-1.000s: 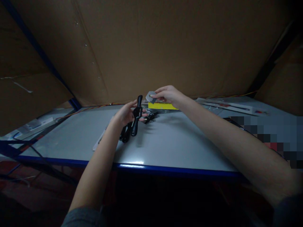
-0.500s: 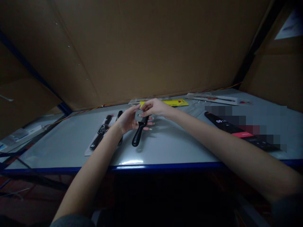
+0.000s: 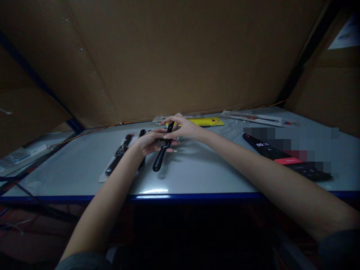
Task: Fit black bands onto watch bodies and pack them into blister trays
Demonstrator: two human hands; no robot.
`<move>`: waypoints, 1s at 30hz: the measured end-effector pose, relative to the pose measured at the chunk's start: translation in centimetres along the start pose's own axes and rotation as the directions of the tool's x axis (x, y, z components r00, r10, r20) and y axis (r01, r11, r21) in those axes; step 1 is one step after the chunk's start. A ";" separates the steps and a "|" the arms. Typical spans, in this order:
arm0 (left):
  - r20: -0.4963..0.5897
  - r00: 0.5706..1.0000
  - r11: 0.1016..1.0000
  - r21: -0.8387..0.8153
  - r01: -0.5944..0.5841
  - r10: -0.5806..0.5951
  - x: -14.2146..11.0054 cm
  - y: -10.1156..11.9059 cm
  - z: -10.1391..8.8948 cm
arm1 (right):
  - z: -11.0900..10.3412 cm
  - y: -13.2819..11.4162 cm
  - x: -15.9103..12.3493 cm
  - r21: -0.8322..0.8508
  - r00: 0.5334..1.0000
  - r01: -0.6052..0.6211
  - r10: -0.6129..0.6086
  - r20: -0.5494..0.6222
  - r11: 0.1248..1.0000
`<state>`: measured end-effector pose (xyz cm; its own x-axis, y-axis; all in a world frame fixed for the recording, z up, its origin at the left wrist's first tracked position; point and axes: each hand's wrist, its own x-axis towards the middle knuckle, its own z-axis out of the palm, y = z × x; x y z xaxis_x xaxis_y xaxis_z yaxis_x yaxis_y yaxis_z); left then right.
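My left hand [image 3: 150, 143] cradles a black watch [image 3: 162, 149] by its middle, just above the grey table [image 3: 197, 172], fingers curled under the case. My right hand [image 3: 182, 127] pinches the watch's far strap end with fingers pressed together. The near strap hangs down toward the table. Two more black watches [image 3: 119, 153] lie on a clear sleeve just left of my left hand.
A yellow card [image 3: 206, 121] and clear packages [image 3: 253, 117] lie at the back of the table. A long black box with a red label [image 3: 284, 157] sits at the right. Cardboard walls stand behind and to both sides. The table's blue front edge [image 3: 180, 196] runs across.
My right hand has come down from the yellow card and closed on the watch held by my left hand. The small grey piece it held is out of sight.
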<state>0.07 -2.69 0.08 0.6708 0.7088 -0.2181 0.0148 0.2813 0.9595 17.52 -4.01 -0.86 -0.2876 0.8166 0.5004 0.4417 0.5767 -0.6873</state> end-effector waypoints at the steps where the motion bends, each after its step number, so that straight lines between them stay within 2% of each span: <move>1: -0.023 1.000 1.000 0.021 -0.006 0.007 0.0 0.0 -0.3 | -0.3 0.3 0.2 0.049 1.000 -0.019 0.019 0.003 0.999; 4: -0.172 0.984 0.996 0.085 -0.039 0.053 0.1 0.2 -1.1 | -1.0 1.5 0.7 0.071 0.991 -0.112 0.116 -0.067 0.991; 7: -0.296 0.949 0.989 0.131 -0.074 0.110 0.0 0.5 -1.8 | -1.1 2.6 0.7 -0.196 0.986 -0.142 0.120 -0.119 0.970; 10: -0.310 0.941 0.988 0.115 -0.103 0.135 -0.1 0.7 -2.0 | -0.9 2.9 0.1 -0.528 1.000 0.001 -0.011 -0.016 0.849; 12: -0.267 0.955 0.992 0.065 -0.112 0.125 -0.1 0.9 -2.0 | -0.6 2.7 -0.4 -0.620 0.994 0.104 -0.068 0.082 0.778; 16: -0.214 0.970 0.993 0.011 -0.114 0.114 -0.2 0.9 -1.6 | -0.2 2.1 -0.8 -0.614 0.970 0.226 -0.119 0.211 0.756; 20: -0.275 0.953 0.991 0.017 -0.130 0.130 -0.2 0.8 -1.5 | 0.2 1.9 -0.8 -0.643 0.951 0.297 -0.155 0.268 0.706; 25: -0.285 0.953 0.994 0.009 -0.105 0.103 -0.1 1.0 -1.4 | 0.4 2.2 -0.6 -0.707 0.944 0.325 -0.175 0.279 0.628; 30: -0.286 0.953 0.995 0.039 -0.089 0.097 -0.2 1.0 -1.3 | 0.4 2.3 -0.5 -0.753 0.964 0.266 -0.165 0.208 0.602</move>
<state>-0.99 -1.71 0.88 0.4291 0.8879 -0.1660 -0.0161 0.1913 0.9814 18.30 -3.06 -2.92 -0.5272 0.6970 0.4861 0.8294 0.5466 0.1157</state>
